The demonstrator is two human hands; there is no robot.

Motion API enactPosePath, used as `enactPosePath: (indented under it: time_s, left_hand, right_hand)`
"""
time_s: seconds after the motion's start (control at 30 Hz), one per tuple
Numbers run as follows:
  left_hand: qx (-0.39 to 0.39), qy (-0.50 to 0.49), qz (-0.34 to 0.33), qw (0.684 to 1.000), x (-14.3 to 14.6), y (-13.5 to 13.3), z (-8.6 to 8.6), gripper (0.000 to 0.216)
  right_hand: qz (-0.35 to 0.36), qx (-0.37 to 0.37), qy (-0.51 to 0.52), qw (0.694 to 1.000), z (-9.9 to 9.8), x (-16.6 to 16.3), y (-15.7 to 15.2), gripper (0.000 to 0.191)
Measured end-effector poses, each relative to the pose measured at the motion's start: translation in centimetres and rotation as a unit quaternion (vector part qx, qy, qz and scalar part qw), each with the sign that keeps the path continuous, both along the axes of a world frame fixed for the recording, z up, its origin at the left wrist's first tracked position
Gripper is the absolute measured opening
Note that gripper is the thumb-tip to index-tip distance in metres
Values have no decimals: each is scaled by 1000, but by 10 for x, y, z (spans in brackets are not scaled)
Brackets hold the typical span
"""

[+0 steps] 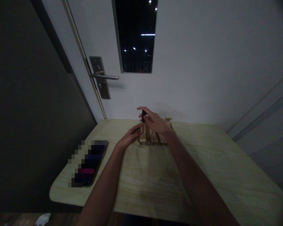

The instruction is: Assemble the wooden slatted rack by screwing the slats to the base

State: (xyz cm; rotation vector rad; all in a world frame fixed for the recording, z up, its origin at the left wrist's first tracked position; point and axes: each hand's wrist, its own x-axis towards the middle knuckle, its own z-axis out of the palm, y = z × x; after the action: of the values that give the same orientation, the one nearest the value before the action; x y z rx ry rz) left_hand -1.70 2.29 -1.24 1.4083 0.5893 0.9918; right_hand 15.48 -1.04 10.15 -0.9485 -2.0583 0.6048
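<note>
A small wooden slatted frame (pixel 153 138) lies near the far edge of the light wooden table (pixel 202 163). My right hand (pixel 154 121) hovers over its left end, fingers wrapped round a small dark upright tool (pixel 143 115). My left hand (pixel 129 136) rests on the table against the frame's left side, fingers stretched toward the wood under the tool's tip.
A phone (pixel 89 163) with a blurred screen lies on the table's left part. Behind the table stands a white door (pixel 191 62) with a metal handle (pixel 105 76) and a dark glass panel (pixel 136 34). A dark wall (pixel 25 110) fills the left.
</note>
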Motion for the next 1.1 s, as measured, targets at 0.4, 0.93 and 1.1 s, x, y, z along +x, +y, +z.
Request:
enactPosePath:
  time_s: [0.4,0.93,1.1]
  left_hand:
    - [-11,-9,-13,1000,1,-2,4,56]
    - [-14,-17,-5,1000,1,-5,6,52]
    - [-19,-6,-11,1000,1,-7,9,54]
  right_hand:
    - [-47,38,-10,998,3,-3,-1,42]
    - [-97,33,-36,994,4,-3,0,39]
    - [-99,34,-45,993,5,-5,-1,44]
